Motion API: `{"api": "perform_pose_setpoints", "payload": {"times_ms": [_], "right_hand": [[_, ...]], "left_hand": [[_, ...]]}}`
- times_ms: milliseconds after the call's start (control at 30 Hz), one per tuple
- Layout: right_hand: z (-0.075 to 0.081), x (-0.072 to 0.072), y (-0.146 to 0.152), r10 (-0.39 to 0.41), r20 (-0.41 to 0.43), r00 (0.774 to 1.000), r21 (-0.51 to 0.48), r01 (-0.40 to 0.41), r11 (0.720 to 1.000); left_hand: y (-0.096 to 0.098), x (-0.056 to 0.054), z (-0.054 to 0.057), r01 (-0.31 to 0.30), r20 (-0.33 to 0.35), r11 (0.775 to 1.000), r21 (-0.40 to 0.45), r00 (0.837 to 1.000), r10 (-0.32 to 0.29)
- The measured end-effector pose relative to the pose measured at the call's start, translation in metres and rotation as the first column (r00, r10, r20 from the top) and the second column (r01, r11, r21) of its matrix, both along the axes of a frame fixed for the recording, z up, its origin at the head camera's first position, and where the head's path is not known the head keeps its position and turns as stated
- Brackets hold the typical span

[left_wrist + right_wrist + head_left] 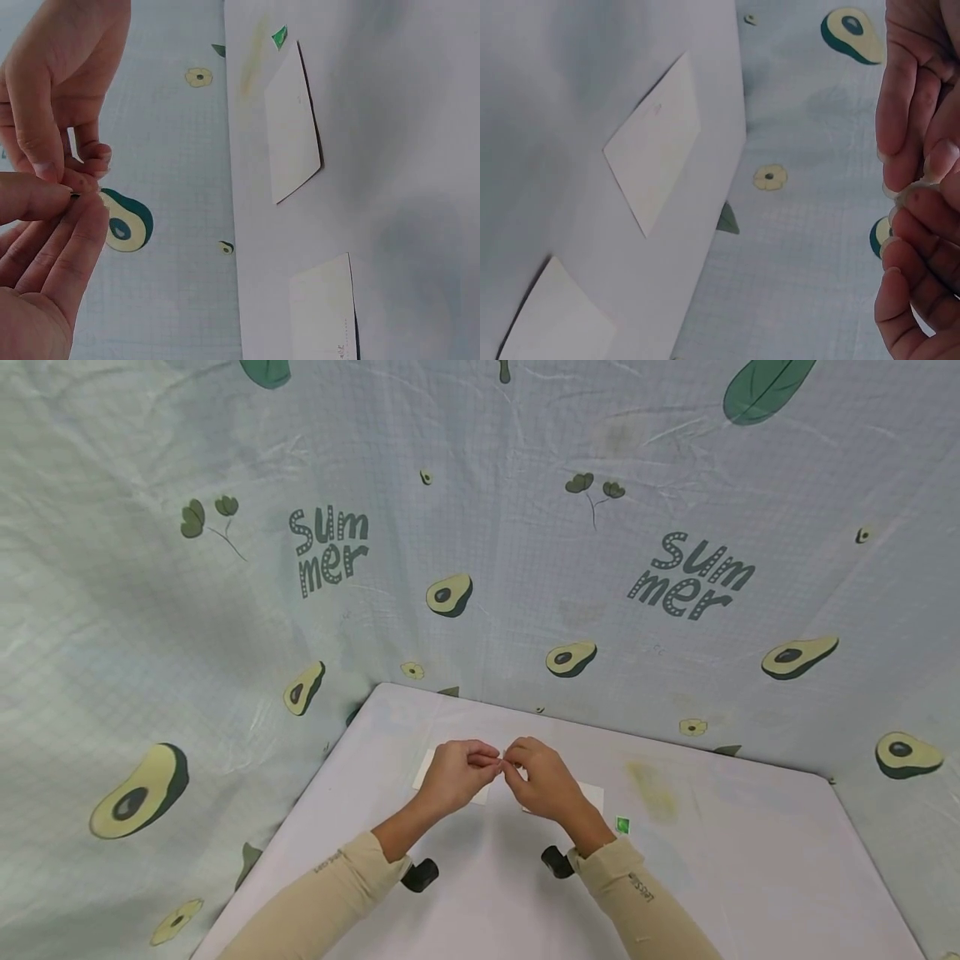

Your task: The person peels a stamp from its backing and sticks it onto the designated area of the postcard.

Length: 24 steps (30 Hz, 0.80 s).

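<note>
Pale counter [765, 868], yellowish stain [651, 789] toward its far edge. Wrinkled avocado-print cloth [517, 547] behind counter and along both sides.

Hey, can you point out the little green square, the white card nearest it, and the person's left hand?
Green square [623, 825]: head view, middle of its face.
White card [293, 124]: left wrist view, middle of its upper face.
Left hand [454, 773]: head view, back of the hand.

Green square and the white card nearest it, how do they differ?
The green square is vivid, the white card pale. The white card looks larger than the green square. The green square shows whole in the head view, while the right hand partly hides the white card. Both lie on the table.
</note>
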State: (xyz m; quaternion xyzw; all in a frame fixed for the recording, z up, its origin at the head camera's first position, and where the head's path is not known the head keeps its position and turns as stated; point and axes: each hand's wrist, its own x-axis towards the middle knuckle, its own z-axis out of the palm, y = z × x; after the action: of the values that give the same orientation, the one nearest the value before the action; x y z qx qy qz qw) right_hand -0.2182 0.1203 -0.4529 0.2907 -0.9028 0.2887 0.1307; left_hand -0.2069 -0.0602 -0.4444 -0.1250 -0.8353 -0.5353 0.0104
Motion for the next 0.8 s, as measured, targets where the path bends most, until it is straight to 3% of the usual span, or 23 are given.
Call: {"api": "perform_pose_setpoints", "payload": {"times_ms": [367,800], "right_hand": [[0.0012,-0.0009,-0.0020,-0.031,0.096,0.995,-0.071,0.038,0.997],[-0.0006,0.0005,-0.0052,-0.074,0.050,0.996,-0.154,0.081,0.985]], "left_hand": [[0.0029,0.0029,-0.0009,-0.034,-0.035,0.999,0.017,0.999,0.034],[0.0050,0.0040,0.0014,-0.042,-0.042,0.999,0.022,0.998,0.043]]}}
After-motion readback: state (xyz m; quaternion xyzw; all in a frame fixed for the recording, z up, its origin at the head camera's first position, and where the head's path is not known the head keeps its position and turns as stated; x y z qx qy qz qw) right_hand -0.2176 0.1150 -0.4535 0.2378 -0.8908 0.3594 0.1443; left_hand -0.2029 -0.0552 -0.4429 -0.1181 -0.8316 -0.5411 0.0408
